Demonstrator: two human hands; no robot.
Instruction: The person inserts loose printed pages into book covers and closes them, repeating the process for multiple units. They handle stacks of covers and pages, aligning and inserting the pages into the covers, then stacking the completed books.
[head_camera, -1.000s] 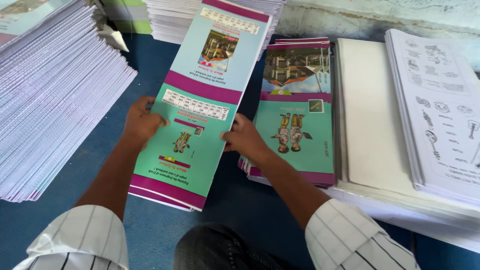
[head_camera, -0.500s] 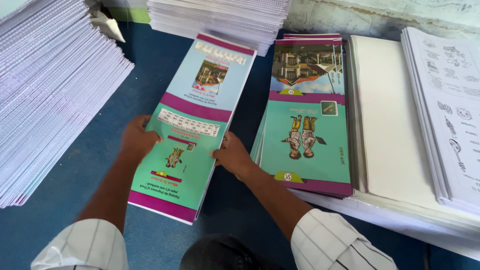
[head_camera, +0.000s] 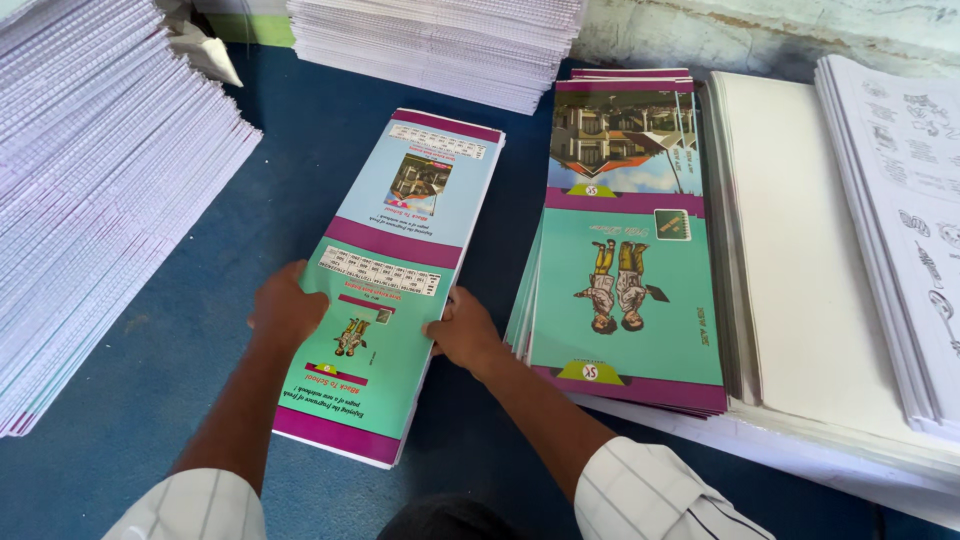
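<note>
While both hands (head_camera: 375, 325) grip the cover bundle (head_camera: 395, 290), its loose sheets could fan toward 12 o'clock if pressure slackens.

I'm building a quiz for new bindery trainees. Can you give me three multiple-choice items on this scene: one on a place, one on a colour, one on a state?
1. Where does the pile of teal-and-purple printed cover sheets lie relative to the long teal-and-purple booklet bundle being handled?
A. To its right
B. Beneath it
C. To its left

2. What colour is the work surface?
A. Red
B. Dark blue
C. Yellow

3. How is the bundle held?
A. One hand lifts it high
B. No hand touches it
C. A hand at each long edge

Answers:
1. A, the pile sits on the right, beside the stack of blank white sheets.
2. B, blue shows all around the bundle.
3. C, the left hand and right hand press its opposite edges.
</note>
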